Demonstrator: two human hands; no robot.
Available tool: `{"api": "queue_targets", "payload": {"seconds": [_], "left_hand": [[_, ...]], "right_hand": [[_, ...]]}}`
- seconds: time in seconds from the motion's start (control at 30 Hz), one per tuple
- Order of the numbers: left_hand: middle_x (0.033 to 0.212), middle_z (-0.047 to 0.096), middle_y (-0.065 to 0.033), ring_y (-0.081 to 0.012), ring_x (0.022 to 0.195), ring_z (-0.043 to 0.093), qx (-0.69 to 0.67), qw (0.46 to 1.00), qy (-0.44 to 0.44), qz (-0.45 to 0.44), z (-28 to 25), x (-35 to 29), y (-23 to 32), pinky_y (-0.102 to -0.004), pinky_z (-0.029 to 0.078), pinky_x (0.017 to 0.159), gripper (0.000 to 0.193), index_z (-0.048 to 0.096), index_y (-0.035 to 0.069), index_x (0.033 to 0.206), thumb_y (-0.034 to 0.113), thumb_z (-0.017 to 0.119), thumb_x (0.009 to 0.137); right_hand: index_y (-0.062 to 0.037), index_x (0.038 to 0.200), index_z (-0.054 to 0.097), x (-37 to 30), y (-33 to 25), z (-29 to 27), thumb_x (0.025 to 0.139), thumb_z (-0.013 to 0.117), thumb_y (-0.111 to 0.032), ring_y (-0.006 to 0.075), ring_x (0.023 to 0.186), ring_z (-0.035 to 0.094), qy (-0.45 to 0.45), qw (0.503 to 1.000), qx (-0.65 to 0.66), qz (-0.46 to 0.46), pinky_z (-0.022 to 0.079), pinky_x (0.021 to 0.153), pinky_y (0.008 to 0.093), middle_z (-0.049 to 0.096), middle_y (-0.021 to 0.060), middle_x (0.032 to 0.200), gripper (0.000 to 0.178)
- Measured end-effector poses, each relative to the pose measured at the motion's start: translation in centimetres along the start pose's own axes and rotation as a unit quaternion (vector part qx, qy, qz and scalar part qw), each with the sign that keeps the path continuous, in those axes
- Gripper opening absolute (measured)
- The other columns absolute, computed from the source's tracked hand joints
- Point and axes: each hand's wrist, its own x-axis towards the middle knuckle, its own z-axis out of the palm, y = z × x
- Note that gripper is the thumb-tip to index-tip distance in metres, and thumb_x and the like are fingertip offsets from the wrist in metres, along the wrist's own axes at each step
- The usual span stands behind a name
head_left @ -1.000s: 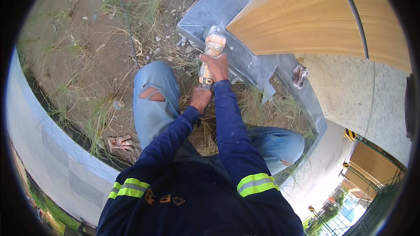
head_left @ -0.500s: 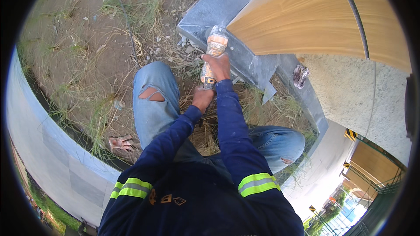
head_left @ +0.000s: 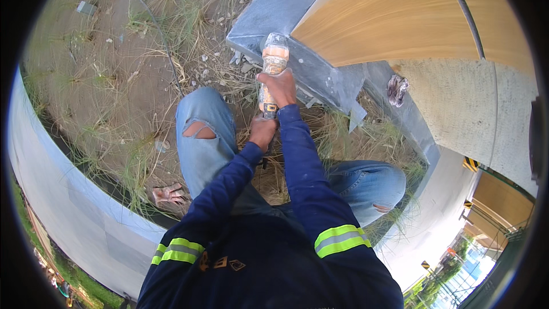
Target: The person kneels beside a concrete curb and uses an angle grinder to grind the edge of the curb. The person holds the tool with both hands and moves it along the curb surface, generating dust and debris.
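Observation:
Both hands hold a dusty orange-and-black angle grinder [head_left: 275,54], pointed away from me. My right hand [head_left: 279,87] is wrapped round the middle of its body. Behind it, my left hand [head_left: 263,130] grips the rear end. The grinder's pale head is at the grey stone edging [head_left: 269,6], near the corner of a wood-grain panel [head_left: 389,17]. Its disc is hidden, so whether it touches the stone cannot be told.
A dark cable [head_left: 150,14] runs over the dry, grassy soil. Stone chips [head_left: 247,67] lie beside the edging. A dirty glove [head_left: 168,194] rests left of my knee; a crumpled rag [head_left: 396,90] is on the right-hand edging. A curved pale wall [head_left: 74,194] bounds the left.
The whole view has shifted slightly. Both hands keep the same grip, and the grinder's head stays at nearly the same spot along the stone edging.

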Motion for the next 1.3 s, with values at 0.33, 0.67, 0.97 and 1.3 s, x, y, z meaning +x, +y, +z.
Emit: {"api": "queue_targets", "payload": {"seconds": [0.33, 0.67, 0.97, 1.3], "left_hand": [[0.068, 0.063, -0.0027, -0.0138, 0.049, 0.056, 0.031, 0.998, 0.054, 0.009, -0.1, -0.4, 0.5, -0.0316, 0.042, 0.044, 0.01, 0.067, 0.004, 0.093, 0.01, 0.067, 0.086], [0.079, 0.067, -0.0015, -0.012, 0.058, 0.059, -0.014, 0.998, 0.051, -0.016, 0.7, 0.4, -0.4, -0.031, 0.046, 0.052, 0.015, 0.068, 0.006, 0.101, 0.013, 0.068, 0.089], [0.087, 0.07, -0.0031, -0.0136, 0.067, 0.063, -0.022, 0.999, 0.03, -0.019, 1.4, 1.0, -0.8, -0.031, 0.05, 0.058, 0.018, 0.069, 0.004, 0.106, 0.013, 0.066, 0.09], [0.09, 0.07, -0.0052, -0.016, 0.07, 0.065, 0.01, 0.999, 0.042, -0.023, 2.1, 0.3, -0.3, -0.0333, 0.052, 0.062, 0.019, 0.069, 0.002, 0.104, 0.018, 0.066, 0.093]], "right_hand": [[0.009, 0.113, 0.058, -0.1, 0.4, 0.3, 0.066, 0.084, -0.042, 0.0427, 0.097, 0.073, -0.027, 0.999, -0.02, 0.002, 0.056, 0.086, 0.0469, 0.072, 0.0302, 0.104, 0.074], [0.0063, 0.115, 0.054, 0.5, 1.0, -0.8, 0.069, 0.078, -0.038, 0.0483, 0.096, 0.071, -0.032, 0.999, 0.004, 0.006, 0.056, 0.086, 0.0525, 0.072, 0.0303, 0.103, 0.069], [0.0062, 0.111, 0.055, 1.0, 1.7, -2.1, 0.069, 0.08, -0.039, 0.0459, 0.095, 0.072, -0.011, 1.0, 0.013, -0.002, 0.055, 0.085, 0.0513, 0.072, 0.0294, 0.101, 0.067], [0.0057, 0.112, 0.055, 1.2, 2.1, -2.2, 0.07, 0.078, -0.037, 0.0477, 0.096, 0.07, -0.016, 1.0, 0.026, -0.007, 0.054, 0.086, 0.0533, 0.072, 0.0301, 0.102, 0.064]]}}
